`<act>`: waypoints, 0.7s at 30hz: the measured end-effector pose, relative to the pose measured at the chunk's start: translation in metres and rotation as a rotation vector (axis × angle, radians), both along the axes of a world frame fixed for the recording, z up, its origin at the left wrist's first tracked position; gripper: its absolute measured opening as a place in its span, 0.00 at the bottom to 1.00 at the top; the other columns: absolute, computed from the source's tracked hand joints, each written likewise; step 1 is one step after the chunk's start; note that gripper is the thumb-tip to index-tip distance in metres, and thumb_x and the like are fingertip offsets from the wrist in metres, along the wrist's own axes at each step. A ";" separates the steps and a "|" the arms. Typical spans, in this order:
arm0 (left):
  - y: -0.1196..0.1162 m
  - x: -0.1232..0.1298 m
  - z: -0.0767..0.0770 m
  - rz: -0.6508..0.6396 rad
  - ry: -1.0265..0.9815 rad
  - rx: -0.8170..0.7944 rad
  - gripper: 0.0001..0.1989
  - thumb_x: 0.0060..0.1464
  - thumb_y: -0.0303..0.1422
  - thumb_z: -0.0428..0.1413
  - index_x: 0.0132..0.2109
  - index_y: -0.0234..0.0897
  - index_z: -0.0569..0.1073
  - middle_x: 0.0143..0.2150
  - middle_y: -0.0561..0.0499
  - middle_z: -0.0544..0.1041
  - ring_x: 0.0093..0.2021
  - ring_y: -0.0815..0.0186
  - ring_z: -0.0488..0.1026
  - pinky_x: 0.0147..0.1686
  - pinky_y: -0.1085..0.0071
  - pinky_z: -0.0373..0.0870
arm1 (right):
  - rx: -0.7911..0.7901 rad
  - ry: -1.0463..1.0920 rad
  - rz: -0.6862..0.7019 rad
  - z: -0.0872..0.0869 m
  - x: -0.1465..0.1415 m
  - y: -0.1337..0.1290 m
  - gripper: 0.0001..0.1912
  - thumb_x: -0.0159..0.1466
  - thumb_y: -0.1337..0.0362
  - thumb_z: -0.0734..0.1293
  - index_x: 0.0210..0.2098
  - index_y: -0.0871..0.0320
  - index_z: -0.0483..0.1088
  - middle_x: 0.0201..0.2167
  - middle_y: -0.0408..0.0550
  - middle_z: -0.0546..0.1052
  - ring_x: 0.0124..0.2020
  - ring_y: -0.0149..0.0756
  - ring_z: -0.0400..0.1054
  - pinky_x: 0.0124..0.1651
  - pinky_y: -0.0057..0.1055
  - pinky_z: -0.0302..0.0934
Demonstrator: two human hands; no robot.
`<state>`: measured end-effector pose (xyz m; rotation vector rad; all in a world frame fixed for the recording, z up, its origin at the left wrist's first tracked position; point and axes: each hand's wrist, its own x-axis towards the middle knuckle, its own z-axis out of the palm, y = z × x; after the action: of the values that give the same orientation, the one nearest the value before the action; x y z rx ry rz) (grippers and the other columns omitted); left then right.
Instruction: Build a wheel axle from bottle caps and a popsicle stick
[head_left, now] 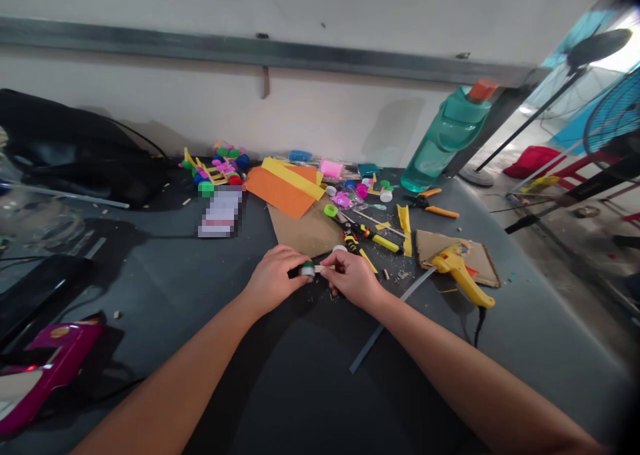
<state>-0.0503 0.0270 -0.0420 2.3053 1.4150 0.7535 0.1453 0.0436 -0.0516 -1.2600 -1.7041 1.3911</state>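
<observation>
Over the middle of the dark table, my left hand (pixel 274 276) is closed around a small round green and white cap (pixel 307 269), gripping it between thumb and fingers. A short pale stick (pixel 319 268) bridges the gap from the cap to my right hand (pixel 356 278), whose thumb and fingers pinch its other end. Whether the stick is fixed to the cap I cannot tell. Just behind my right fingers is a white round cap (pixel 339 248). Pliers with yellow and black handles (pixel 356 247) lie beyond that hand, and a clear glue stick (pixel 373 352) passes under my right forearm.
A yellow hot glue gun (pixel 463 275) rests on cardboard (pixel 483 258) at right. Orange sheets (pixel 280 192), colourful small parts (pixel 220 168) and a phone (pixel 220 212) lie farther back. A teal bottle (pixel 445 138) stands by the wall. At left are a magenta device (pixel 60 355) and black bag (pixel 75 148).
</observation>
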 end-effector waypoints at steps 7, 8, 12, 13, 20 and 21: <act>0.000 0.000 0.000 -0.001 0.000 -0.003 0.13 0.49 0.36 0.63 0.43 0.39 0.76 0.40 0.49 0.80 0.44 0.57 0.70 0.46 0.59 0.67 | -0.017 0.019 0.006 0.000 0.000 0.001 0.04 0.57 0.64 0.65 0.32 0.58 0.67 0.14 0.35 0.67 0.13 0.26 0.64 0.17 0.21 0.57; 0.000 -0.001 -0.001 -0.001 0.000 -0.004 0.13 0.49 0.36 0.63 0.43 0.39 0.76 0.41 0.49 0.80 0.44 0.57 0.70 0.46 0.59 0.67 | -0.024 0.021 0.007 0.000 0.000 0.001 0.04 0.57 0.64 0.65 0.32 0.58 0.67 0.14 0.35 0.67 0.13 0.27 0.64 0.17 0.21 0.57; 0.001 -0.001 -0.001 -0.009 -0.008 0.002 0.13 0.50 0.36 0.62 0.44 0.38 0.76 0.41 0.48 0.80 0.44 0.58 0.70 0.46 0.59 0.67 | -0.016 0.027 0.015 0.001 0.000 0.002 0.03 0.57 0.65 0.65 0.31 0.58 0.67 0.14 0.35 0.67 0.13 0.27 0.64 0.17 0.22 0.58; 0.001 -0.001 -0.002 -0.013 -0.009 0.004 0.13 0.50 0.36 0.62 0.44 0.39 0.76 0.41 0.48 0.80 0.44 0.58 0.70 0.46 0.59 0.67 | -0.011 0.026 0.018 0.001 0.000 0.002 0.03 0.57 0.65 0.65 0.31 0.58 0.67 0.14 0.35 0.67 0.13 0.27 0.64 0.17 0.22 0.58; 0.001 -0.001 -0.002 -0.027 -0.020 0.002 0.13 0.50 0.36 0.61 0.43 0.39 0.76 0.40 0.49 0.79 0.44 0.58 0.70 0.46 0.59 0.67 | 0.004 0.027 0.029 0.000 0.001 0.002 0.03 0.58 0.64 0.65 0.31 0.57 0.67 0.14 0.35 0.67 0.13 0.27 0.64 0.17 0.22 0.57; 0.001 -0.001 -0.001 -0.029 -0.021 -0.001 0.12 0.51 0.36 0.61 0.43 0.40 0.76 0.40 0.49 0.79 0.44 0.58 0.70 0.46 0.59 0.67 | 0.000 0.030 0.029 -0.001 0.001 0.002 0.03 0.58 0.64 0.65 0.31 0.57 0.66 0.13 0.35 0.67 0.13 0.27 0.64 0.17 0.22 0.57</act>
<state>-0.0513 0.0282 -0.0433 2.3055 1.3699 0.7666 0.1458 0.0458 -0.0521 -1.2135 -1.7085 1.4195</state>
